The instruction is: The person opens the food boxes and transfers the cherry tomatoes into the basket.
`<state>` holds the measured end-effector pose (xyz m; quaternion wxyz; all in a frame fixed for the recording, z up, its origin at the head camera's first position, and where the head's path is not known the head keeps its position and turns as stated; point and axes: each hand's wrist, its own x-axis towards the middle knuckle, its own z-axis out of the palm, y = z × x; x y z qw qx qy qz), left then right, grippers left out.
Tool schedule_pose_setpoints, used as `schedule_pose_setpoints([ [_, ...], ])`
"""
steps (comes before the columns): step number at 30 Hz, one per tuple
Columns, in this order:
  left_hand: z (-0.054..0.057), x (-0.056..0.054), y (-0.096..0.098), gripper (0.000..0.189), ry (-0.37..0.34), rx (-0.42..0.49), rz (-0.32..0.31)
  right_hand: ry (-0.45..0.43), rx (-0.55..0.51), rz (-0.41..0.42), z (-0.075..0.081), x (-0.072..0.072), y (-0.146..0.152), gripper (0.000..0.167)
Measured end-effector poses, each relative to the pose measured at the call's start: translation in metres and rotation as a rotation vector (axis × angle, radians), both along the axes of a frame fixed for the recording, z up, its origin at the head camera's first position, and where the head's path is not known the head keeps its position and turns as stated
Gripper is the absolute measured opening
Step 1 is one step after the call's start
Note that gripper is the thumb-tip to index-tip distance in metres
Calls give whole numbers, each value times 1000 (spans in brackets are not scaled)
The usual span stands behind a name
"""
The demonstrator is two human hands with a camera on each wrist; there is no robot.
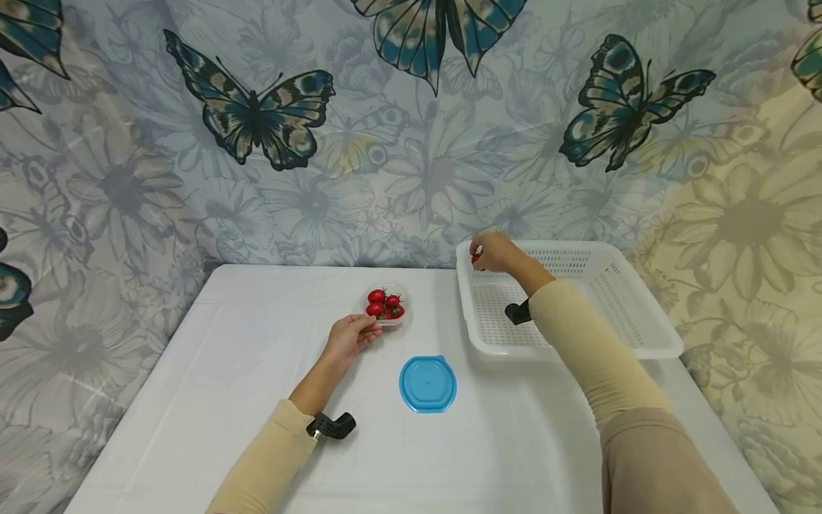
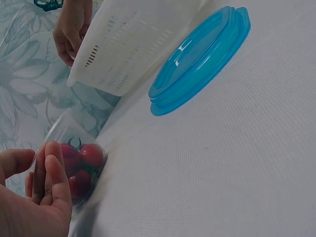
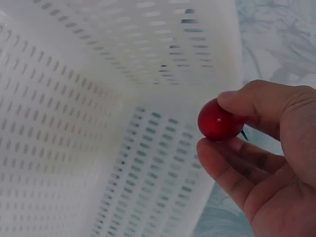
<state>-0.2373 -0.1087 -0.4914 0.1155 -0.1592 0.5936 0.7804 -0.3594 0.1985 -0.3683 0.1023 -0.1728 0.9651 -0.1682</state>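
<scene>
A small clear plastic container (image 1: 389, 323) with several red cherry tomatoes (image 1: 377, 295) in it stands on the table. My left hand (image 1: 349, 335) pinches its near left edge between thumb and fingers; the left wrist view has the fingers against the clear wall (image 2: 63, 127). Over the far left corner of a white perforated basket (image 1: 507, 350), my right hand (image 1: 497, 253) pinches one cherry tomato (image 3: 217, 121) between thumb and fingertips. A bit of green stem sticks out from that tomato. No tomato lies in the part of the basket shown in the right wrist view.
A round blue lid (image 1: 428, 385) lies on the white table (image 1: 257, 371), nearer me than the container and left of the basket. Behind the table hangs a butterfly-patterned cloth (image 1: 437, 178), close to the table's far edge and the basket.
</scene>
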Motion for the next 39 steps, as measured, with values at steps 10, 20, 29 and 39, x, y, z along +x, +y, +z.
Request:
schedule_pose_setpoints([
  [10, -1, 1, -1, 16, -2, -1, -3, -26, 38, -16, -31, -5, 3, 29],
  [20, -1, 1, -1, 18, -4, -19, -8, -63, 96, -19, -53, -8, 0, 30],
  [29, 0, 0, 0, 15, -2, 3, 1, -107, 105, -27, -61, -8, -2, 23],
  [39, 0, -2, 0, 14, -5, 9, -1, -117, 103, -37, -66, -8, -1, 33],
])
